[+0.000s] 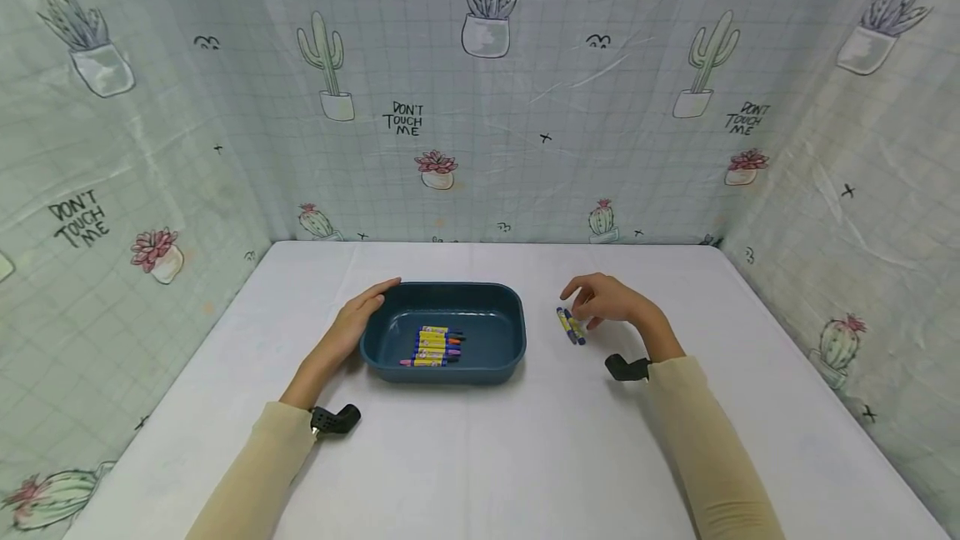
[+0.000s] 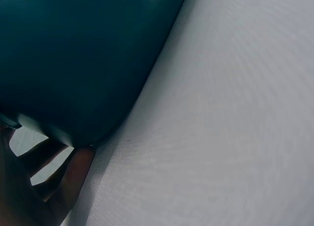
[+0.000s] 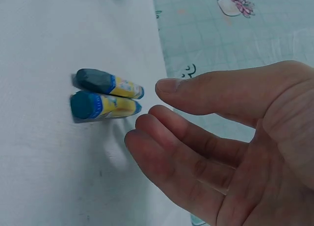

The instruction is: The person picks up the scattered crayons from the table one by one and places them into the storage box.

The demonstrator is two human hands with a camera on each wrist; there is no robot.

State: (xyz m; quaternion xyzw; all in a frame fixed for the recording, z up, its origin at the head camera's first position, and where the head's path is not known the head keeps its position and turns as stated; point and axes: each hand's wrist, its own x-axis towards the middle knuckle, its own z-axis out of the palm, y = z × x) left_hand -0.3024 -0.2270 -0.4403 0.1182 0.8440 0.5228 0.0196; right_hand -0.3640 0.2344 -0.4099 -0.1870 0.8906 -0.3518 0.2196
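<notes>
A dark blue tray (image 1: 487,375) stands on the white table, with several crayons (image 1: 435,344) in yellow and blue wrappers lying side by side on its floor. At its left end my left hand (image 1: 352,325) rests against the rim, fingers stretched toward the far corner. In the left wrist view, fingertips (image 2: 81,157) touch the tray's outer wall. Right of the tray, my right hand (image 1: 611,300) hovers close over two dark crayons lying together, one with a dark grey tip (image 3: 95,81), the other a teal end (image 3: 84,105). Its thumb and fingers are apart, holding nothing.
White table cloth (image 1: 465,457) spreads around the tray. Behind and at both sides hang cloth walls (image 1: 480,148) printed with potted cacti. A black wrist camera (image 1: 335,419) sits on the left wrist, and another black camera (image 1: 626,367) on the right.
</notes>
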